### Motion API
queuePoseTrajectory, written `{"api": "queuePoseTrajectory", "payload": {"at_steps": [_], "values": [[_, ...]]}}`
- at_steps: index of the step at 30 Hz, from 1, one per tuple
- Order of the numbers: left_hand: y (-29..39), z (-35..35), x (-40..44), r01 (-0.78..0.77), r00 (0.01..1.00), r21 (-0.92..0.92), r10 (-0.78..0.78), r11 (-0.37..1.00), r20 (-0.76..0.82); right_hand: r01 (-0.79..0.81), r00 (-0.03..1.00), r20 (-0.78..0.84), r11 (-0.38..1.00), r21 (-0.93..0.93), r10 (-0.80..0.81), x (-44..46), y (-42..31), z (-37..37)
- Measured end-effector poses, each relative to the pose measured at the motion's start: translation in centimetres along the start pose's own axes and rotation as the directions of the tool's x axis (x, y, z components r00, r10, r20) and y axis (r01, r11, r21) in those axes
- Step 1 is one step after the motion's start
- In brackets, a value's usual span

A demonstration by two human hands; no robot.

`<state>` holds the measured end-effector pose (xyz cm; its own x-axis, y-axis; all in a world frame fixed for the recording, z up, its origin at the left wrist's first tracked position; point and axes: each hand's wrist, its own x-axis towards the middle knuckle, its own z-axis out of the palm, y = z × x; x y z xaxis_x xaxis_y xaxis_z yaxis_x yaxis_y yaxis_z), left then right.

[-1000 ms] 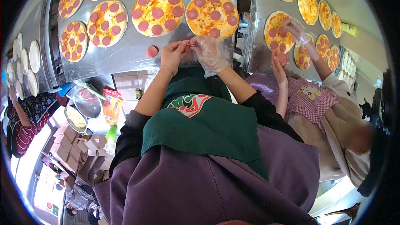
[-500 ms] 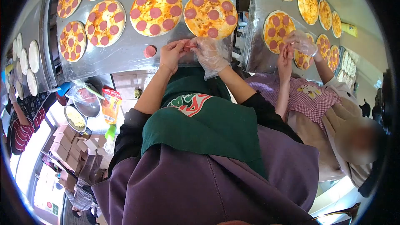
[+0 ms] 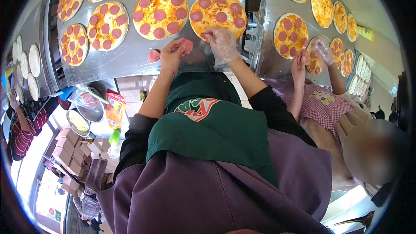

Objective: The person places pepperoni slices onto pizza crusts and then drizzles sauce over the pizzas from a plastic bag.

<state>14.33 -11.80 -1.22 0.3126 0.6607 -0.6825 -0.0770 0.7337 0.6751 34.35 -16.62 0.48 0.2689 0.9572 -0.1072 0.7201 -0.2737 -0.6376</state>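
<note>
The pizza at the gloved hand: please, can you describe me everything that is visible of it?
The round pizza lies flat on the shiny metal table. It has a pale dough rim and a patchy orange-red and yellow top, like sauce and cheese. Six round pink meat slices show uncovered, one near the middle. The gloved right hand hides part of its near edge; whether the fingertips press on the pizza there, I cannot tell.

yellow-orange pizza [image 3: 209, 12], pink rounds [image 3: 221, 17], 12 o'clock; green apron [image 3: 208, 136], red-white print [image 3: 201, 112], centre; purple cloth [image 3: 216, 190], 6 o'clock; red-white checked apron [image 3: 336, 115], 3 o'clock.
</note>
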Motion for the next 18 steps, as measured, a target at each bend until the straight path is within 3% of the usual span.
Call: {"api": "queuePoseTrajectory", "payload": {"at_steps": [4,6,9,13,15,18], "values": [[0.2,0.1,-0.2,-0.037,0.999,0.020,0.036,0.999,0.015,0.032,0.999,-0.013,0.998,-0.049,-0.033,1.8,0.0,0.1],[0.4,0.3,-0.3,-0.033,0.999,0.044,0.032,0.998,0.009,0.040,0.999,0.045,0.961,-0.273,-0.029,2.4,-0.3,-0.2],[0.2,0.4,-0.3,-0.016,1.000,0.031,0.016,0.999,0.010,0.022,1.000,0.003,0.931,-0.364,-0.023,2.6,-0.4,-0.5],[-0.3,0.2,0.0,-0.015,1.000,-0.049,0.016,0.999,0.021,0.116,0.980,-0.117,0.943,-0.312,-0.159,1.4,-0.1,-1.2],[-0.2,0.0,0.1,0.002,1.000,-0.034,-0.001,0.999,0.016,0.253,0.965,0.037,0.891,-0.377,-0.259,0.6,0.4,-1.1],[0.1,0.1,0.1,0.012,1.000,-0.017,-0.012,1.000,0.009,0.281,0.960,0.142,0.828,-0.485,-0.242,-0.5,1.0,-0.4]]}}
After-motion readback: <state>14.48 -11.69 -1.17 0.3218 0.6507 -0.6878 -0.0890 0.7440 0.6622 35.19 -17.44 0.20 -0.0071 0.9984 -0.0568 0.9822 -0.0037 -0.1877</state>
